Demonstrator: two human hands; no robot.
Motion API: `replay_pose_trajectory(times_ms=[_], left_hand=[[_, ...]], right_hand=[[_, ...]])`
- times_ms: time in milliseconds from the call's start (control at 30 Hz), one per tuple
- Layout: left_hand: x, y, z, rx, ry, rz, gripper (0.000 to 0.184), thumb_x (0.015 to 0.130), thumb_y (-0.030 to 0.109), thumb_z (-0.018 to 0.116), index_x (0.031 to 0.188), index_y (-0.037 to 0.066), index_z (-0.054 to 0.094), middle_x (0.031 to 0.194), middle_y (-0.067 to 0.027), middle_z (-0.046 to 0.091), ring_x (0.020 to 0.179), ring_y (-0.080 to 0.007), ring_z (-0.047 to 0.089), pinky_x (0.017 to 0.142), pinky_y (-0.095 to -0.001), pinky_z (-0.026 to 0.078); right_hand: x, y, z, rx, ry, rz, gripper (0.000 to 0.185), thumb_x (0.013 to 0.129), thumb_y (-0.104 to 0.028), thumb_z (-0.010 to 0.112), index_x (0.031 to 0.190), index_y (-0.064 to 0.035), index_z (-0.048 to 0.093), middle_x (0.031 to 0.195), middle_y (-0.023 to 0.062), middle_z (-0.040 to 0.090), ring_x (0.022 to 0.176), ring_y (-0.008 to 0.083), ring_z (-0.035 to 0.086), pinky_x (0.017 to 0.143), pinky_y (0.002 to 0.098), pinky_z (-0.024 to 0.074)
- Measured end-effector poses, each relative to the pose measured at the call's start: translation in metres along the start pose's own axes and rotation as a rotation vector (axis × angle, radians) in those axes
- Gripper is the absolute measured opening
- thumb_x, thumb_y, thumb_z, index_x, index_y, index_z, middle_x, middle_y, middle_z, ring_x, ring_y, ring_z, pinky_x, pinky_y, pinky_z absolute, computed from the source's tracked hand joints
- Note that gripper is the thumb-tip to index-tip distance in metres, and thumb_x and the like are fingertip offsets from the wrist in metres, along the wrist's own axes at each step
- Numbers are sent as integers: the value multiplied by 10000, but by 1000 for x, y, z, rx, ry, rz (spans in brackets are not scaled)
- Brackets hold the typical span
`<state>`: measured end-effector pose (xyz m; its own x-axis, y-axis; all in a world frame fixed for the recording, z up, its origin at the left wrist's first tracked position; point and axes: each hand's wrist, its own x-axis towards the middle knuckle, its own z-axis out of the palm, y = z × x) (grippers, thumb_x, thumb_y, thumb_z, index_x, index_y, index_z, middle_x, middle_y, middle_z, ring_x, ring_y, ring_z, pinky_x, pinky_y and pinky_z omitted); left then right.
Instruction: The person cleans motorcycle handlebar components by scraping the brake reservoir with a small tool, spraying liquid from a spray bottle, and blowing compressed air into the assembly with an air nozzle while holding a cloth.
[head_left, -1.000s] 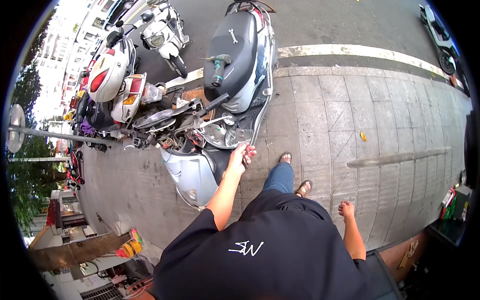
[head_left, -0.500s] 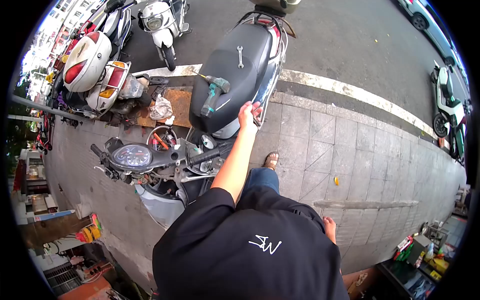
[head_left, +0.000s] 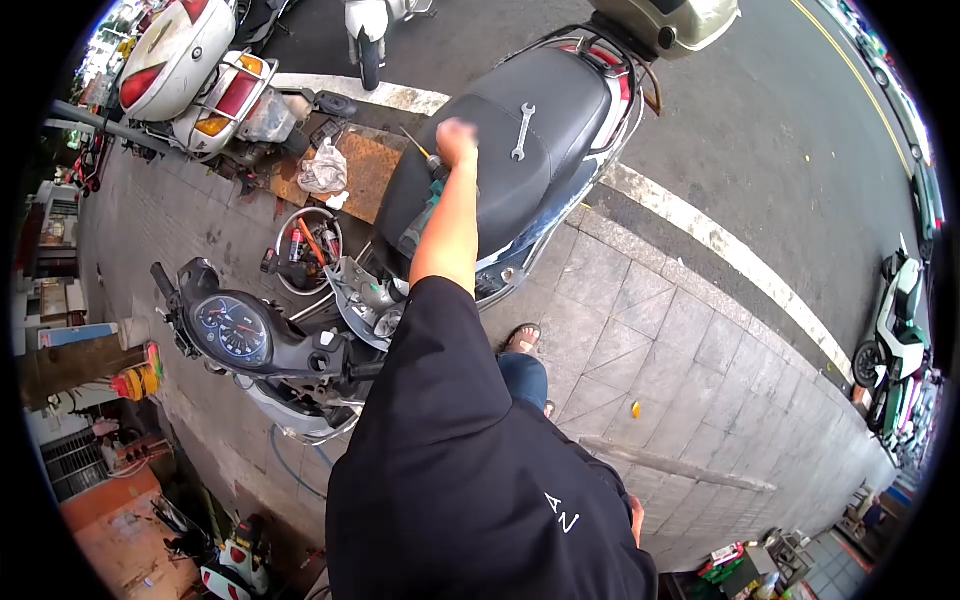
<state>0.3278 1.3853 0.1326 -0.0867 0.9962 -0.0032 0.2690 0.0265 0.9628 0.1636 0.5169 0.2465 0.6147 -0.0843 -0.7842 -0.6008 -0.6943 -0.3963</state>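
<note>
Drill (head_left: 415, 228) on seat (head_left: 568, 105), wrench (head_left: 523, 132) right of drill

The left hand (head_left: 458, 143) has moved across the seat (head_left: 565, 105), its forearm (head_left: 455, 225) now partly hiding the drill (head_left: 422, 217).

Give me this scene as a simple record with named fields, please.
Scooter seat: black, with a power drill and a metal wrench lying on it
Left hand: blurred, reaching over the seat near the drill; contents unclear
Right hand: barely visible at the person's side
Instrument cluster: dark, with bluish dials
Round container: beside the scooter, holding assorted items
Setting: paved walkway beside a road
</note>
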Motion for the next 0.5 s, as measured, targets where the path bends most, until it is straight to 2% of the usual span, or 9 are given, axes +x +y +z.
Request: replay_pose_trajectory(times_ms=[100, 167, 267, 300, 333, 367, 400, 433, 500], left_hand=[[-16, 19, -12, 143, 75, 70, 126, 778, 200, 655, 844, 93, 658, 882, -125, 710, 868, -371, 662, 762, -473, 497], [-15, 18, -26, 248, 10, 118, 150, 833, 189, 658, 957, 105, 654, 907, -120, 719, 899, -356, 670, 808, -467, 503], [-17, 19, -35, 334, -132, 166, 148, 846, 200, 683, 957, 104, 663, 909, -115, 718, 900, -334, 674, 799, -452, 512], [-18, 21, -37, 379, -217, 137, 173, 855, 198, 683, 997, 102, 658, 925, -105, 721, 916, -319, 671, 827, -442, 502], [-22, 23, -40, 377, -216, 137, 173, 855, 198, 683, 997, 102, 658, 925, -105, 721, 916, -319, 671, 827, -442, 502], [-28, 25, -42, 391, -195, 241, 201, 854, 194, 685, 1028, 102, 647, 928, -93, 721, 918, -312, 667, 856, -437, 488], [-37, 30, -44, 400, -177, 346, 230, 852, 189, 686, 1059, 102, 636, 930, -81, 721, 919, -304, 662, 885, -432, 473], [-43, 36, -47, 465, -185, 414, 330, 863, 189, 663, 1169, 86, 595, 1008, -77, 721, 976, -311, 657, 884, -436, 480], [-62, 47, -40, 420, -148, 469, 349, 864, 174, 658, 1192, 85, 581, 1026, -76, 711, 1007, -312, 637, 907, -434, 466]], right_hand=[[2, 11, -25, 328, -69, 5, 280, 892, -128, 595, 1105, 36, 670, 945, 104, 701, 825, 143, 645, 748, 267, 508], [5, 8, -34, 122, -33, -10, 282, 889, -132, 599, 1100, 41, 671, 956, 103, 699, 853, 145, 645, 766, 265, 505], [23, -2, -33, 155, 57, 55, 283, 881, -144, 613, 1084, 43, 680, 958, 86, 696, 885, 141, 641, 790, 257, 496], [24, -8, -35, 35, 0, -8, 285, 879, -145, 615, 1085, 40, 681, 970, 88, 698, 892, 140, 642, 793, 257, 495], [23, -11, -36, -25, -28, -37, 286, 878, -145, 615, 1086, 39, 681, 975, 89, 699, 895, 139, 642, 794, 258, 494], [19, -21, -35, -85, -55, -69, 286, 877, -145, 616, 1087, 38, 681, 981, 90, 700, 898, 138, 643, 796, 258, 494], [10, -33, -29, -36, -21, -86, 288, 876, -146, 615, 1091, 34, 681, 997, 91, 703, 903, 141, 643, 800, 263, 494], [12, -33, -29, -6, -1, -100, 289, 876, -146, 615, 1093, 32, 682, 1004, 92, 705, 905, 142, 644, 802, 266, 494], [21, -27, -26, 20, 18, -116, 288, 880, -145, 609, 1095, 33, 681, 1017, 93, 708, 902, 148, 645, 805, 273, 495]])
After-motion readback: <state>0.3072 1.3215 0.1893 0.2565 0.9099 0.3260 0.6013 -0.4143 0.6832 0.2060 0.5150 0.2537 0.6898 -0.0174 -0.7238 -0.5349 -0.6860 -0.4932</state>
